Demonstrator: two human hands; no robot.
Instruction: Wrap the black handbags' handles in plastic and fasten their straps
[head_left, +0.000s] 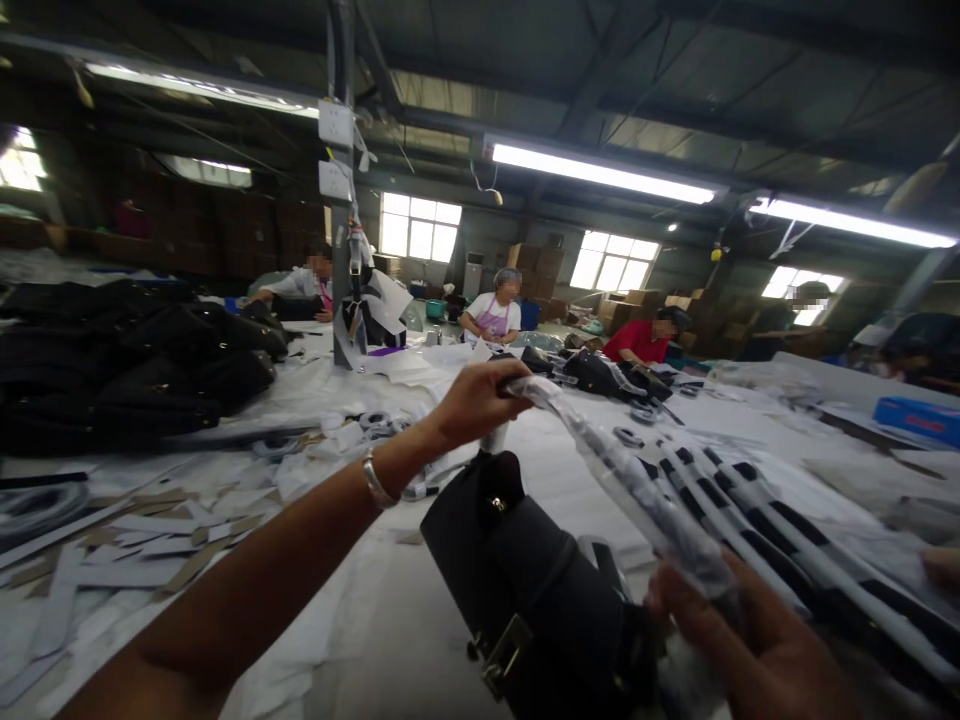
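Note:
A bag strap [600, 445] wrapped in clear plastic film runs slantwise above the table. My left hand [484, 402], a bangle at its wrist, is stretched forward and closed around the far end of the strap. Nearer to me, my right hand [757, 640] is closed on the lower part of the wrapped strap, somewhat blurred. Below and between the hands a black handbag [525, 570] lies tilted on the table, with a gold-coloured clasp at its front. Where the strap meets the bag is hidden behind my right hand.
Black bags [135, 360] are heaped at the left, above scattered paper strips [150, 545]. Several partly wrapped straps [750, 510] lie at the right. A post [341, 230] stands on the far side, and co-workers sit across the table. A blue box [919, 420] is at far right.

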